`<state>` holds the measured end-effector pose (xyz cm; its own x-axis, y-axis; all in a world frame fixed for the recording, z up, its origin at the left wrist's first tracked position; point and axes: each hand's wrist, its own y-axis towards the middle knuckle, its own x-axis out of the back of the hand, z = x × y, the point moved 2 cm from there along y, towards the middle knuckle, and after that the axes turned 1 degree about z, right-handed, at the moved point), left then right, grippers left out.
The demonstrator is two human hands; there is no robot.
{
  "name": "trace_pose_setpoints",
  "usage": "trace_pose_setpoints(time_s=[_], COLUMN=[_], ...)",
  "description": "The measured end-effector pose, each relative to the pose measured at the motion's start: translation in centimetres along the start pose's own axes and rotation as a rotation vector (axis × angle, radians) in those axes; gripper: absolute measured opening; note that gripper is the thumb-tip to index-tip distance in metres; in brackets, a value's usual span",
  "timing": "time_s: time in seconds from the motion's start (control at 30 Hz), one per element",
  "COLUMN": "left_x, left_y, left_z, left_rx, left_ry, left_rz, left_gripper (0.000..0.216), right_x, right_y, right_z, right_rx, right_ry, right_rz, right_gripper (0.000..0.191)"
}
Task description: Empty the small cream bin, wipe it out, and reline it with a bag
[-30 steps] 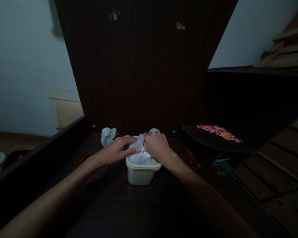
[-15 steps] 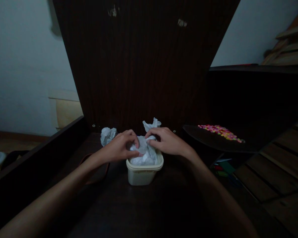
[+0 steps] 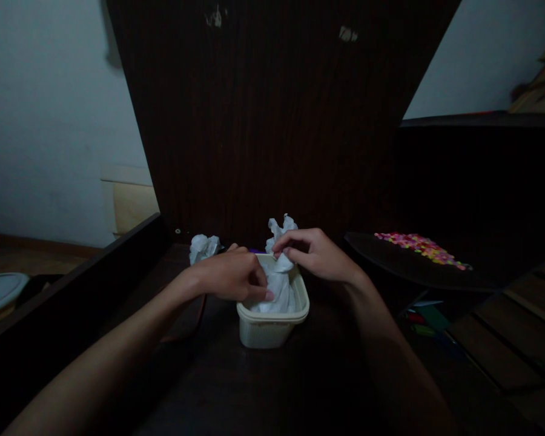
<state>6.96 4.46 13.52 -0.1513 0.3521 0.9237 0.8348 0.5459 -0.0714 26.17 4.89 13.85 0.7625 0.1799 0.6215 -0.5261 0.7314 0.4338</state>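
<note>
At mid-desk (image 3: 263,387) sits a cream tub (image 3: 272,332) with a white sheet (image 3: 281,293) bunched inside; the right hand (image 3: 320,257) has thumb and forefinger pinched on the sheet's top tuft, while the left hand (image 3: 231,277) lies curled over the tub's left rim, fingers (image 3: 267,295) on the sheet. Judgement: the left should pin tub and sheet low while the right works the tuft slowly, so the light tub neither tips nor slides. Dim light: paper or plastic unclear, anything under the sheet hidden, left's grip or mere press undecidable, and the wad (image 3: 203,247) behind and the bright bits (image 3: 424,247) at right are hard to identify.
</note>
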Motion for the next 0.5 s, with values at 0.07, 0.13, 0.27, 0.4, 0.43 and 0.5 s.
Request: trace_pose_setpoints(time_s=[0.07, 0.13, 0.27, 0.4, 0.43, 0.5], left_x=[-0.3, -0.5, 0.2, 1.2, 1.3, 1.0], left_y=[0.4, 0.6, 0.4, 0.4, 0.5, 0.8], left_z=[-0.1, -0.2, -0.4, -0.6, -0.6, -0.6], left_rx=[0.009, 0.018, 0.003, 0.002, -0.015, -0.074], left_ry=[0.024, 0.039, 0.006, -0.052, -0.053, -0.044], left_rz=[0.046, 0.084, 0.077, -0.216, -0.321, -0.485], left_gripper=[0.014, 0.017, 0.020, 0.029, 0.030, 0.034], right_x=[0.2, 0.3, 0.5, 0.4, 0.4, 0.1], right_y=[0.0, 0.0, 0.0, 0.0, 0.0, 0.1], right_z=[-0.3, -0.5, -0.7, -0.9, -1.0, -1.3], right_rx=[-0.025, -0.048, -0.080, -0.125, -0.135, -0.159], right_ry=[0.082, 0.135, 0.170, 0.214, 0.226, 0.254], right_rz=[-0.025, -0.046, -0.085, -0.156, -0.176, -0.214], right_gripper=[0.018, 0.015, 0.012, 0.012, 0.013, 0.015])
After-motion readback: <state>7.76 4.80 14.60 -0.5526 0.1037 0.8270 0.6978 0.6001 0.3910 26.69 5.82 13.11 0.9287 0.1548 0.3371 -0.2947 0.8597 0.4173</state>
